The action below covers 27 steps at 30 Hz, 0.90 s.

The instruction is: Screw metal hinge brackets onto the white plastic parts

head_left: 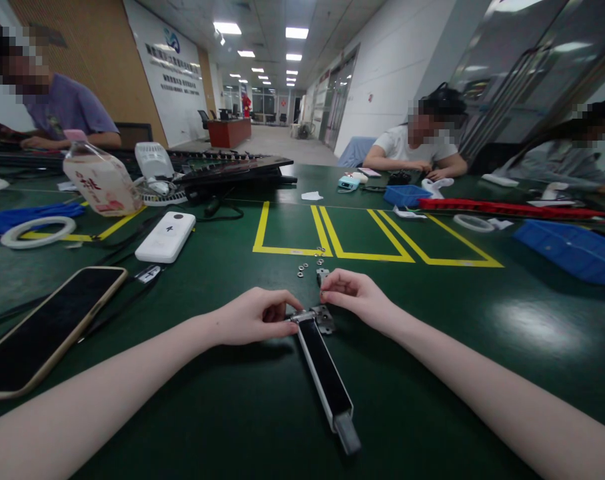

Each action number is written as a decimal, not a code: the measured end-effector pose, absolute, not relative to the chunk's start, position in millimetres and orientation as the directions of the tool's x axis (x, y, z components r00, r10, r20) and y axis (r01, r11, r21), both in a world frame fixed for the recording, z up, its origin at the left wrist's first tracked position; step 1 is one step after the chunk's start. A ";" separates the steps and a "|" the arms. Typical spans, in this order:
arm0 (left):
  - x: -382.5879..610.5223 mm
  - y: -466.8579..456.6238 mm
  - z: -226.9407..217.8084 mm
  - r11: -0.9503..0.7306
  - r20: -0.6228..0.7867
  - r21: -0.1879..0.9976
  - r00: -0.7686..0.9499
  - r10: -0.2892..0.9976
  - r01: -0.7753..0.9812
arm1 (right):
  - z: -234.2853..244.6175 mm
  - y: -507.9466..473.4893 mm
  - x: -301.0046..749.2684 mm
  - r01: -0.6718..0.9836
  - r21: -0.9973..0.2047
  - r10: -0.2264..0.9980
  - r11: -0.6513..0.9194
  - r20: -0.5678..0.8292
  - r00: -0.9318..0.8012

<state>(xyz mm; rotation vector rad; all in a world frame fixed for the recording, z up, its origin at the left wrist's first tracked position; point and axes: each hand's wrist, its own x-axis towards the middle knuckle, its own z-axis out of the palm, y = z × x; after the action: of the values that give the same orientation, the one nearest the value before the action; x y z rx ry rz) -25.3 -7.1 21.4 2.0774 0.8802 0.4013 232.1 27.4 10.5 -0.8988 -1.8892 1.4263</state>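
Note:
A long bar (pixel 327 370) with a black top, pale sides and a grey block at its near end lies slanted on the green table. My left hand (pixel 255 317) is closed on its far end, thumb and index finger pinching the metal fitting there. Beside that end is a flat metal bracket (pixel 325 320) with holes. My right hand (pixel 357 293) is just above the bracket, fingertips pinched together; whatever is between them is too small to name. A small metal piece (pixel 322 274) sits against the right fingertips. Several small metal rings (pixel 301 270) are scattered beyond it.
Yellow tape outlines (pixel 372 256) mark the table ahead. To the left are a phone (pixel 52 327), a white power bank (pixel 166 237), a drink bottle (pixel 102 177) and a tape roll (pixel 37 232). Blue bins (pixel 575 250) stand right. Other people sit across the table and at both sides.

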 end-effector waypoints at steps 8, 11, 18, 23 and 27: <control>-24.9 -6.9 18.6 -0.452 0.001 0.768 0.704 0.710 0.454 | 20.3 27.1 239.3 0.539 -0.514 0.719 0.667 0.253 -0.647; -24.3 -8.0 18.4 -0.447 0.002 0.755 0.679 0.734 0.480 | 26.5 30.7 244.7 0.620 -0.215 0.656 0.755 0.248 -0.713; -23.9 -9.2 19.8 -0.498 0.024 0.655 0.643 0.766 0.568 | 29.2 32.5 252.3 0.523 -0.072 0.526 0.849 0.192 -0.828; -19.4 -12.7 22.3 -0.433 0.032 0.657 0.552 0.833 0.616 | 26.6 32.1 251.1 0.532 -0.134 0.549 0.836 0.211 -0.809; -11.4 -18.7 24.0 -0.449 0.060 0.630 0.537 0.842 0.633 | 27.2 31.4 249.9 0.573 -0.229 0.616 0.787 0.218 -0.757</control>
<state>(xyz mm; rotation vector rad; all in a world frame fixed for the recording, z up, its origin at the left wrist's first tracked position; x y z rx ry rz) -11.4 -18.7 24.0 2.2270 1.1902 0.4977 249.9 31.4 27.2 -0.9179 -2.6968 0.2149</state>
